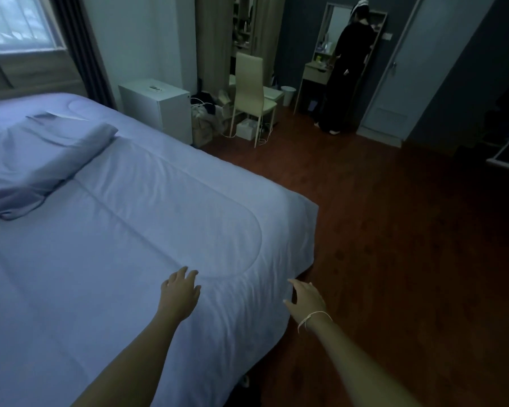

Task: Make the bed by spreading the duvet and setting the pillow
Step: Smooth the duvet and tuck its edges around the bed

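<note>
A pale blue quilted duvet (pixel 147 218) lies spread flat over the bed, its corner hanging off at the right. A pillow (pixel 41 154) in a matching loose case lies at the left on top of the duvet. My left hand (pixel 181 292) rests palm down on the duvet near the bed's foot edge, fingers spread. My right hand (pixel 306 298) is open at the duvet's hanging edge, fingertips touching the fabric; a white string is tied round its wrist.
Dark wooden floor (pixel 394 245) lies to the right of the bed. A white cabinet (pixel 159 110) stands by the bed's far side, then a chair (pixel 253 92) with clutter. A person in black (pixel 347 69) stands at a dressing table beside a door (pixel 423 60).
</note>
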A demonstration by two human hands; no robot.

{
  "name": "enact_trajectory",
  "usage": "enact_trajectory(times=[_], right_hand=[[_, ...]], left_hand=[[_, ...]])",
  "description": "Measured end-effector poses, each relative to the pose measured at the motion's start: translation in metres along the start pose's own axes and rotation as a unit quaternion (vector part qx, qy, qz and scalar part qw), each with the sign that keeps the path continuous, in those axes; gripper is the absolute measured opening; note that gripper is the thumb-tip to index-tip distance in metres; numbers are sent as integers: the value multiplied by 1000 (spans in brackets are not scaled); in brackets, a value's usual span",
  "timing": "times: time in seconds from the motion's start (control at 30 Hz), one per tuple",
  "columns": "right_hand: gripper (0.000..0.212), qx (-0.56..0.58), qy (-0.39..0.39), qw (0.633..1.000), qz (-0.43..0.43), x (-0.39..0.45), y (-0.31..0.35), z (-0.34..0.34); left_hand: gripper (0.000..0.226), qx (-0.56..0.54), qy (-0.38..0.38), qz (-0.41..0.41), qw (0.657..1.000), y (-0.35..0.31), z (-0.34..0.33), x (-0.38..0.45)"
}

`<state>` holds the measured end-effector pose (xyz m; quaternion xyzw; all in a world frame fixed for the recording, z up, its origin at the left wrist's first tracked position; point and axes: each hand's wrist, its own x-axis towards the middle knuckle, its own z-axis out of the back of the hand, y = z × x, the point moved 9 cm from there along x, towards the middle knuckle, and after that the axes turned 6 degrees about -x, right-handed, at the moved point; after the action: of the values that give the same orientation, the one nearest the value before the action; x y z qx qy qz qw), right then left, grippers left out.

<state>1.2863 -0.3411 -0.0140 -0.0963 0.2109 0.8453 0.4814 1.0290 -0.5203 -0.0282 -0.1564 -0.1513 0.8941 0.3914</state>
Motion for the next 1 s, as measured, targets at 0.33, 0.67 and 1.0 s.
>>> enact_trajectory(times=[0.33, 0.67, 1.0], right_hand=[[73, -48, -12, 999, 3, 193, -18, 105], [73, -110, 79, 990, 36, 380, -36, 117], [70, -221, 161, 958, 91, 627, -71, 117]], left_hand=[[50, -31, 27, 11, 999, -70, -6, 184], [56, -52, 50, 110, 991, -86, -42, 310], [59, -61, 56, 283, 956, -110, -118, 407]])
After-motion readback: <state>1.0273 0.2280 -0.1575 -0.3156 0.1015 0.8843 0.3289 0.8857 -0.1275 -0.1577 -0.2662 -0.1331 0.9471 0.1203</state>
